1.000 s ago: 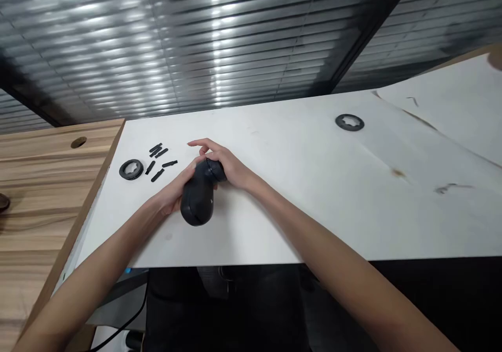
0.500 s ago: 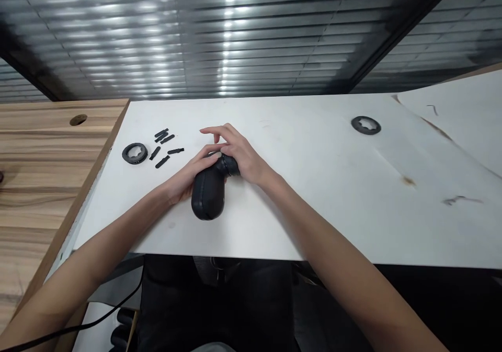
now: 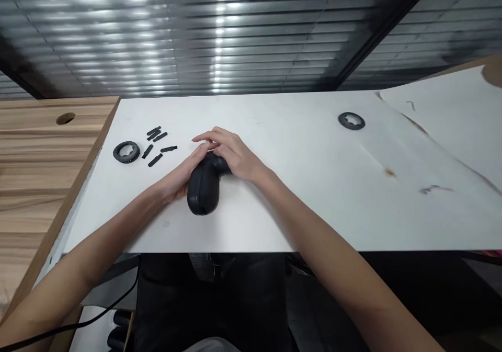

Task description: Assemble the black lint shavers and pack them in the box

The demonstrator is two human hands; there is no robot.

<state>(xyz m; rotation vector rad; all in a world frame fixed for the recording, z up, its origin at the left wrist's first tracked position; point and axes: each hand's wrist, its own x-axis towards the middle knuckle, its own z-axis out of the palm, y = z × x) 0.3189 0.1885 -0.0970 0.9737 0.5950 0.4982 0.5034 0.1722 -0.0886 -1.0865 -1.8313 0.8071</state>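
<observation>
1. Okay, the person's left hand (image 3: 178,177) is cupping a matte black rounded plastic body (image 3: 203,190) from the near side, fingers pressed together and curling up around it.
2. Meanwhile, the right hand (image 3: 235,156) is gripping the body's upper end from the far side, its fingers (image 3: 212,136) slightly spread and reaching past the top toward the left hand's fingertips.
3. That black body is sitting between both palms, tilted, above the near half of a white sheet-covered tabletop (image 3: 274,216); whether it is touching the surface, I cannot tell.
4. Just left of the hands, several short black plastic strips (image 3: 155,160) are lying scattered close together.
5. Beside those strips, a black ring with a star-shaped opening (image 3: 126,152) is lying flat near the sheet's left edge.
6. Well off to the right, a matching black star-centred ring (image 3: 351,121) is lying alone on the white sheet, with brown stains (image 3: 389,172) nearby.
7. Along the left, a light wood-grain desk (image 3: 39,184) with a round hole (image 3: 65,118) is running beside the sheet, and a thin black cable (image 3: 98,316) is trailing below.
</observation>
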